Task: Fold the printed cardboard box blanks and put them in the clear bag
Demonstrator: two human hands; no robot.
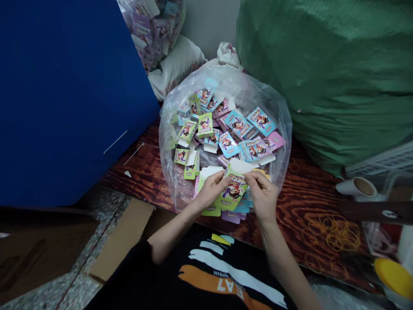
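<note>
Between my two hands is a green printed carton [235, 189] with a cartoon girl on it, its white flap raised at the top. My left hand [211, 188] pinches its left side, thumb across the front. The fingers of my right hand [263, 191] grip the upper right edge. Below and behind it lie several flat cartons in green, blue and purple [231, 216], partly covered by my hands. Just beyond, a clear plastic bag [167, 172] stands wide at the mouth, with many small blue, green and pink boxes [228, 144] heaped inside.
A blue panel [71, 99] rises on the left, a big green sack [335, 82] on the right. Rubber bands [335, 232] and a paper cup [356, 187] are on the right of the wooden table [300, 193]. Another filled bag [155, 30] stands behind a white sack [177, 64].
</note>
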